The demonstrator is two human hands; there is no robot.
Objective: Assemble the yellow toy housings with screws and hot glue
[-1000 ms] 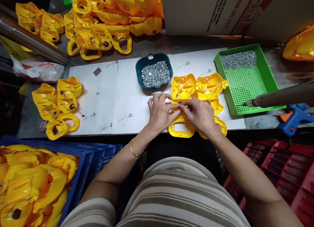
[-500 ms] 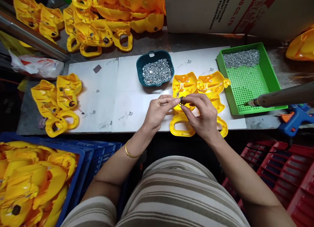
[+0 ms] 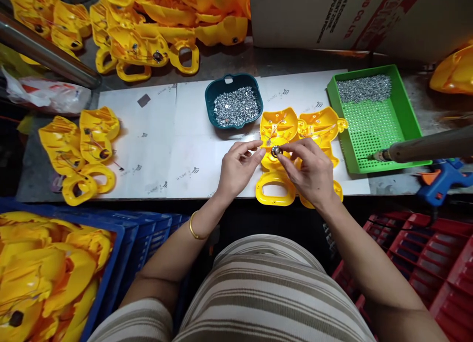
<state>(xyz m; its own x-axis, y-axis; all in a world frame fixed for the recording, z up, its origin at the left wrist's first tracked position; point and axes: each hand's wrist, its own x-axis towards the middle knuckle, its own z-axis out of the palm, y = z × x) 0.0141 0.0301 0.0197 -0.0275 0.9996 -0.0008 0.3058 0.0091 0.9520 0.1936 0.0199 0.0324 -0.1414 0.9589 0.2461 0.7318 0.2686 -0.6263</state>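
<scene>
Right fingers [image 3: 291, 148]: pinched on round part [image 3: 276, 151], above yellow shell [image 3: 280, 120]. Left fingers [image 3: 252, 145]: apart, at shell's left edge. Risk: slack pinch could drop part.

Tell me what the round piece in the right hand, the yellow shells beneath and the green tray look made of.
Round piece: probably metal, shiny, from its silvery glints; dark rim uncertain.
Yellow shells: likely moulded plastic, glossy, judging by highlights and thin walls.
Green tray: likely plastic, satin, with a perforated floor.
</scene>
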